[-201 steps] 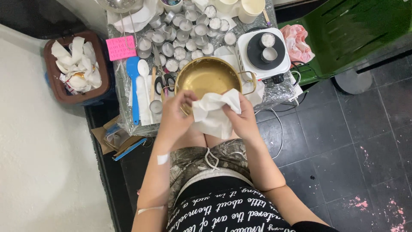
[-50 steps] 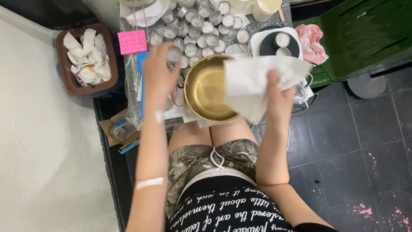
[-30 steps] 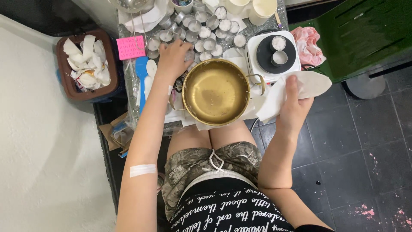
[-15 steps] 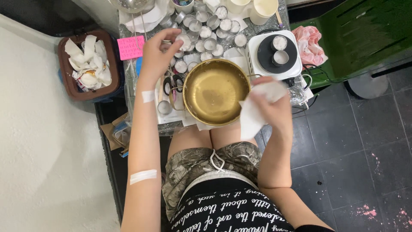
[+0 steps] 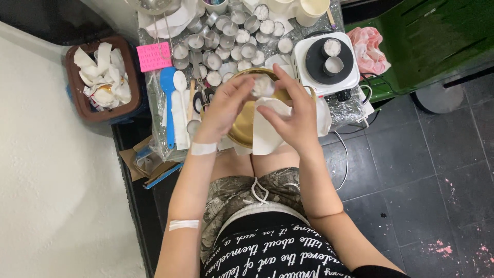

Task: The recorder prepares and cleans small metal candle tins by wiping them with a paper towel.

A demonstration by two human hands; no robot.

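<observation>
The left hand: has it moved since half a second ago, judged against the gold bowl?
Yes. The left hand has come in from the cups beyond the gold bowl's far left rim to above the bowl, meeting the right hand at a small cup.

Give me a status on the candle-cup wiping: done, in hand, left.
Done: the brown bin is heaped with crumpled white tissues, so plenty of wiping looks finished. In hand: the left hand and right hand hold one small metal cup and a white tissue over the gold bowl. Left: many small cups crowd the table; which are cleaned I cannot tell.
</observation>
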